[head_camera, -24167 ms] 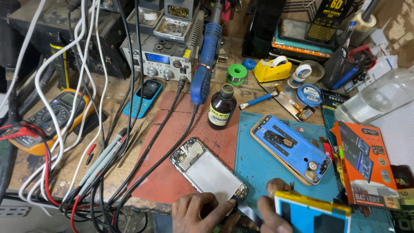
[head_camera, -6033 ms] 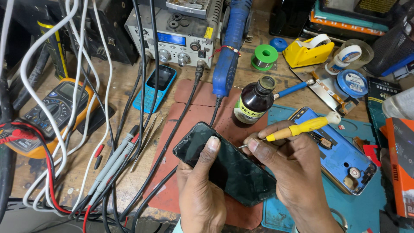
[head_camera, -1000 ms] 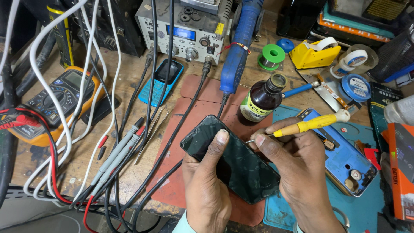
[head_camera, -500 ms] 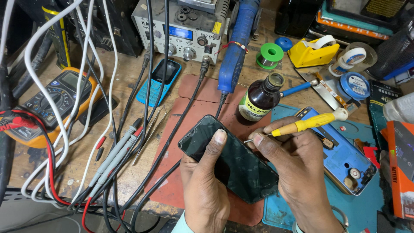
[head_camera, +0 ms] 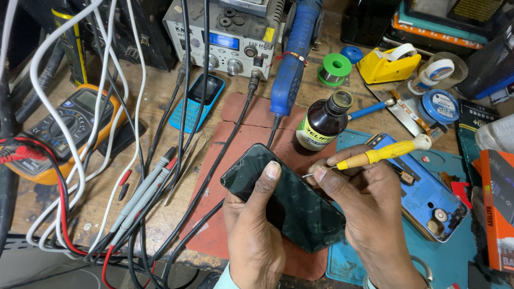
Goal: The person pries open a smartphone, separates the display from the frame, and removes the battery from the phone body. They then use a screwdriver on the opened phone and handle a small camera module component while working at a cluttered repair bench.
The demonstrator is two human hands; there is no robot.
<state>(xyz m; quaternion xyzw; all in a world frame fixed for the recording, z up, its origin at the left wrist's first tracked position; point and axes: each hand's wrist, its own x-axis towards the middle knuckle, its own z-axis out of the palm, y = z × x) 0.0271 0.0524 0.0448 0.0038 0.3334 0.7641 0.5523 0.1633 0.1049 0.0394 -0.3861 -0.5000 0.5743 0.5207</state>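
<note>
Black-glass smartphone (head_camera: 284,206) is being clamped by left hand (head_camera: 254,235); right hand (head_camera: 369,214) is pinching yellow-handled screwdriver (head_camera: 383,153) (tip at 1 o'clock edge); keep it shallow.

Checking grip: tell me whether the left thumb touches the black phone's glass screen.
Touching. Head view: the left hand thumb lies flat on the black phone's glass screen, no gap.

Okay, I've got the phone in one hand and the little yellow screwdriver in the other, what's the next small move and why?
Probably ease the yellow screwdriver's tip down to the upper edge of the black phone. The right hand holds the tip just beside that edge, and the left hand grips the phone, thumb pressed on the glass, so it looks steadied.
</note>
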